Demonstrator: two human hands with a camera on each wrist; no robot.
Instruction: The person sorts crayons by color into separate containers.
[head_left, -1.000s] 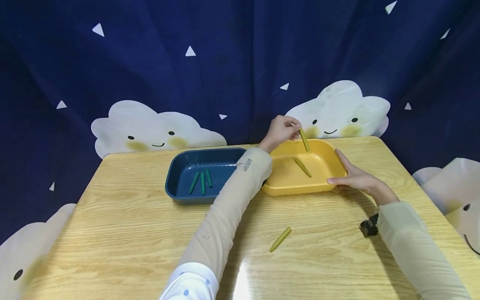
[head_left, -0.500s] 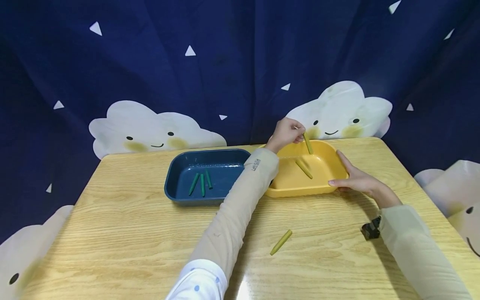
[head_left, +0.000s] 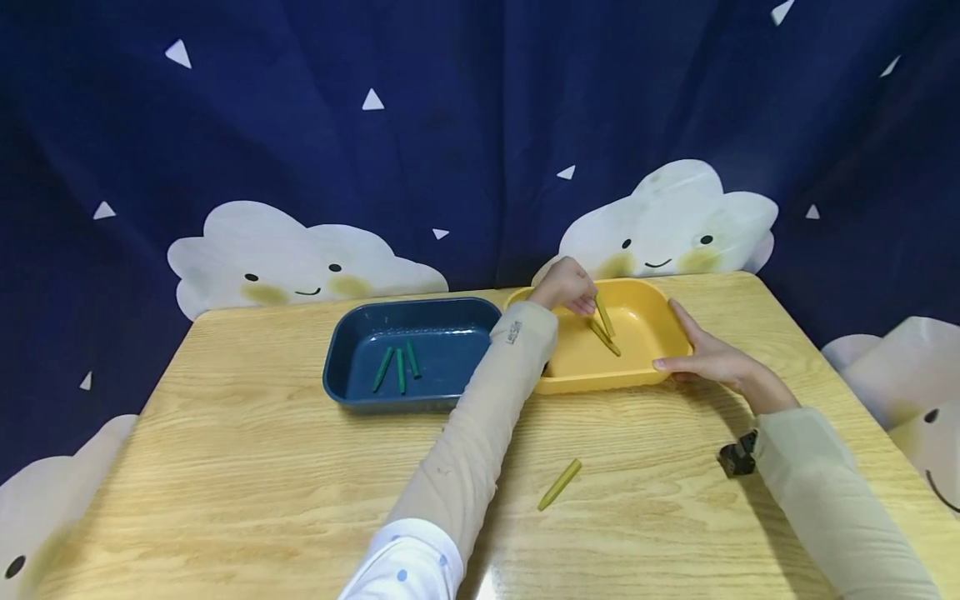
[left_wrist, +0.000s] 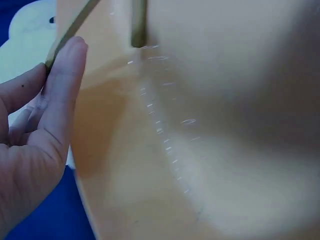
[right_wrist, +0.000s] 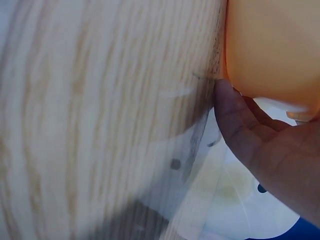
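Note:
My left hand [head_left: 567, 287] reaches into the yellow tray [head_left: 600, 382] and pinches an olive-yellow crayon [head_left: 604, 317]. The crayon slants down, its lower end close to a second olive-yellow crayon [head_left: 605, 340] on the tray floor. In the left wrist view, thumb and fingertips hold the crayon [left_wrist: 75, 29] near one end, with the lying crayon [left_wrist: 139, 22] apart from it. My right hand [head_left: 705, 354] grips the tray's right end, thumb at the near corner and fingers along the outer side. In the right wrist view, fingers [right_wrist: 240, 117] touch the tray wall [right_wrist: 275, 50].
A dark blue tray [head_left: 360, 401] with several green crayons [head_left: 400, 371] stands left of the yellow one. Another olive-yellow crayon [head_left: 560, 485] lies on the wooden table [head_left: 262, 467]. A small black object [head_left: 737, 457] shows beside the right sleeve. A navy curtain [head_left: 300, 125] hangs behind.
My left hand has lowered into the yellow tray with its crayon, bringing it near the crayon lying there. The right hand keeps its hold on the tray.

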